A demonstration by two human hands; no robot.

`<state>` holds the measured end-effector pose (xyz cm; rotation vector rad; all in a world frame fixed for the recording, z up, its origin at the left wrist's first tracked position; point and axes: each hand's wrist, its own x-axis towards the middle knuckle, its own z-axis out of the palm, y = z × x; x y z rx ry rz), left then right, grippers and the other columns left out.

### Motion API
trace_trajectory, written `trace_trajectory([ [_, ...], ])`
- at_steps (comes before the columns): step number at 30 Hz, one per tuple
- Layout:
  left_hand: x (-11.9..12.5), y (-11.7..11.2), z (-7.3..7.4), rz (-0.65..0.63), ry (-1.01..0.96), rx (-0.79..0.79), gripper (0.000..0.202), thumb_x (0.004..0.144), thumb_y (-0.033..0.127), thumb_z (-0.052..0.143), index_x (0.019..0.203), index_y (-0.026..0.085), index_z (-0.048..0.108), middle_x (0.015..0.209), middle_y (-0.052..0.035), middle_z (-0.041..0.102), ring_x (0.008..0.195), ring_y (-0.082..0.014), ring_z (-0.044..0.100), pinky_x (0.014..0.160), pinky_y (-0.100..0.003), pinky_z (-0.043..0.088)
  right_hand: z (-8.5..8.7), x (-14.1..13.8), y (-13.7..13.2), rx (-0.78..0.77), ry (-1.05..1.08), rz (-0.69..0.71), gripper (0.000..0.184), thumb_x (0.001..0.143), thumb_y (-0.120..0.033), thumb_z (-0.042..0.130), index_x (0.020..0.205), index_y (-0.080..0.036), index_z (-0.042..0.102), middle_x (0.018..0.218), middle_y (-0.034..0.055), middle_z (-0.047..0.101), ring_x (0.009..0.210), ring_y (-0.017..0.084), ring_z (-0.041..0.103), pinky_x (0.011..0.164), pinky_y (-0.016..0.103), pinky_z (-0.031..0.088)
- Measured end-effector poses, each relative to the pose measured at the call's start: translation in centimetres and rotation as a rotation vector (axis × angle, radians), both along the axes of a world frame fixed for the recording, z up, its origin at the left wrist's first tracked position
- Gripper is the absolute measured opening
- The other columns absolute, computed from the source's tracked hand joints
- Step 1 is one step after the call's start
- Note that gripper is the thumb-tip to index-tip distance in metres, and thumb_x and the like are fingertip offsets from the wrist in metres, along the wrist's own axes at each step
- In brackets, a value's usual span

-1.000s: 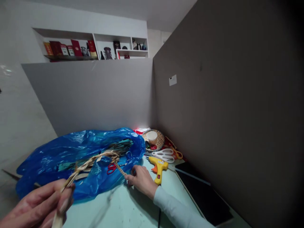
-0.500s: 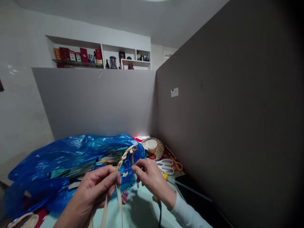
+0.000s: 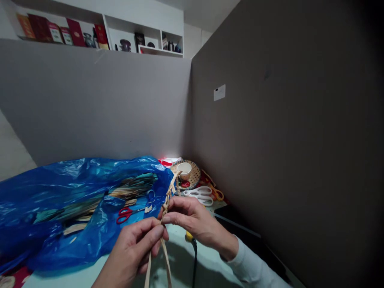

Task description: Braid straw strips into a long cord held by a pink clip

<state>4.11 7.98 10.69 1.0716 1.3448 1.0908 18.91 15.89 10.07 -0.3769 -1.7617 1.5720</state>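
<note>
A pale straw braid (image 3: 169, 193) rises from between my hands, its upper end bent over in a loop. My left hand (image 3: 136, 245) pinches the braid low down, where loose flat strips (image 3: 166, 260) hang below the fingers. Just above it, my right hand (image 3: 192, 219) grips the plaited part between thumb and fingers. The two hands nearly touch. Behind them, red-handled scissors (image 3: 124, 215) lie on a blue plastic bag (image 3: 99, 170), which holds a bundle of long dried strips (image 3: 132, 186).
A woven basket (image 3: 196, 175) with a white cup (image 3: 184, 169) stands at the back. White-handled scissors (image 3: 202, 195) and orange-handled scissors (image 3: 219, 194) lie near it. A black cord (image 3: 195, 260) runs down the pale table (image 3: 75, 274). Grey panels (image 3: 144, 104) enclose the back and right.
My right hand has moved from the braid's hanging end to the plait just above my left hand. The view has tilted down and shifted, and the red-handled scissors now show.
</note>
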Motion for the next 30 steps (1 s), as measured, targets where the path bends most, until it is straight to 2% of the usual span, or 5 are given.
trace_trajectory([
  [6, 0.4, -0.4, 0.7, -0.020, -0.037, -0.132, 0.046, 0.060, 0.061, 0.075, 0.064, 0.017, 0.061, 0.045, 0.0076, 0.042, 0.041, -0.0034, 0.018, 0.041, -0.017, 0.011, 0.7, 1.4, 0.9, 0.095, -0.188, 0.094, 0.014, 0.087, -0.029, 0.059, 0.080, -0.017, 0.061, 0.077, -0.0017, 0.056, 0.074, 0.012, 0.051, 0.071, 0.023, 0.042],
  [11, 0.0, -0.5, 0.4, -0.006, -0.082, -0.183, 0.047, 0.061, 0.061, 0.075, 0.067, 0.018, 0.060, 0.047, 0.0077, 0.043, 0.044, -0.0035, 0.016, 0.044, -0.017, 0.009, 0.6, 1.5, 0.7, 0.168, -0.215, 0.040, 0.019, 0.093, -0.030, 0.051, 0.080, -0.018, 0.058, 0.075, -0.0010, 0.058, 0.071, 0.011, 0.055, 0.068, 0.022, 0.044],
  [21, 0.4, -1.1, -0.2, 0.119, 0.044, -0.057, 0.049, 0.062, 0.066, 0.071, 0.071, 0.019, 0.062, 0.048, 0.0087, 0.038, 0.043, -0.0041, 0.025, 0.043, -0.015, 0.016, 0.0, 0.4, -0.1, -0.070, 0.013, 0.079, 0.026, 0.081, -0.041, 0.069, 0.085, -0.016, 0.065, 0.076, -0.0010, 0.058, 0.069, 0.011, 0.053, 0.068, 0.023, 0.043],
  [26, 1.0, -1.4, 0.0, 0.204, 0.077, -0.022, 0.048, 0.064, 0.063, 0.072, 0.077, 0.023, 0.050, 0.045, 0.0107, 0.043, 0.038, -0.0037, 0.025, 0.040, -0.014, 0.016, -0.3, 0.5, 0.0, -0.054, 0.028, 0.113, 0.024, 0.080, -0.038, 0.071, 0.088, -0.016, 0.070, 0.086, 0.0007, 0.064, 0.081, 0.013, 0.057, 0.078, 0.024, 0.043],
  [30, 1.1, -1.4, 0.0, 0.253, 0.070, 0.076, 0.049, 0.065, 0.059, 0.073, 0.092, 0.025, 0.051, 0.044, 0.0106, 0.047, 0.038, -0.0071, 0.035, 0.040, -0.015, 0.021, -0.6, 0.4, 0.3, 0.020, -0.053, 0.037, 0.029, 0.080, -0.043, 0.069, 0.077, -0.014, 0.070, 0.072, -0.0008, 0.061, 0.068, 0.011, 0.052, 0.065, 0.022, 0.041],
])
